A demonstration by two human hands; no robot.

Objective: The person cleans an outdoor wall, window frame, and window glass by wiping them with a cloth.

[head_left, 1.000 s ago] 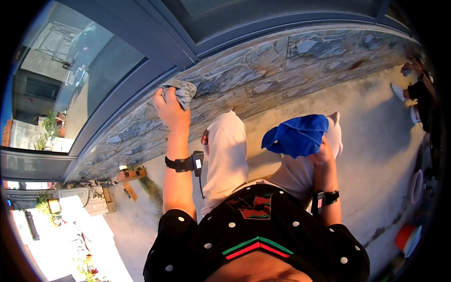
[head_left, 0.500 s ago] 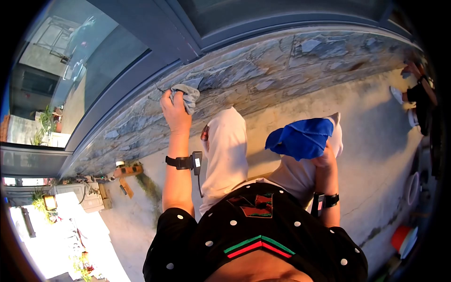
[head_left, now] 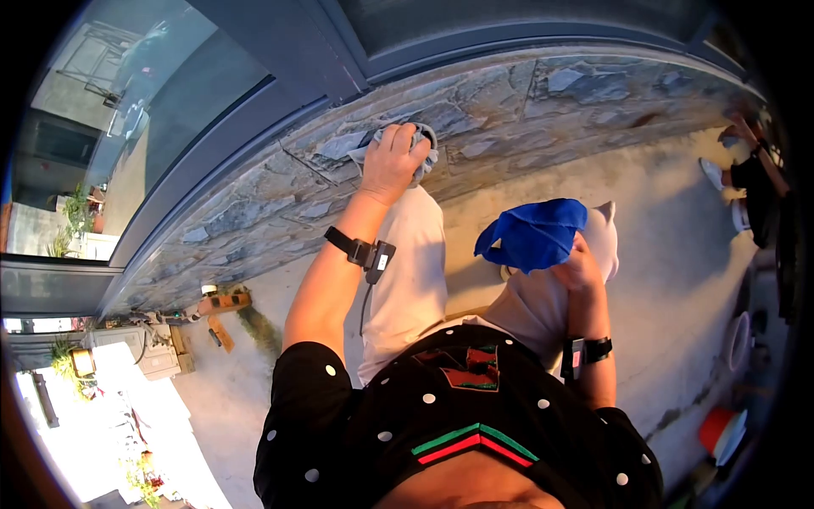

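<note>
A crumpled grey cloth is pressed against the stone-clad wall by my left hand, its fingers bent over the fabric. My right hand is closed on one edge of a folded blue cloth, held above my right knee. The blue cloth stays apart from the wall. Part of the grey cloth is hidden under my left fingers.
Above the stones run a grey metal frame and glass panes. Another person is at the far right. A red bucket stands at lower right. Bricks lie on the concrete floor at left.
My left hand has slid the grey cloth to the right and slightly up along the stones. My right hand has shifted a little up and left with the blue cloth.
</note>
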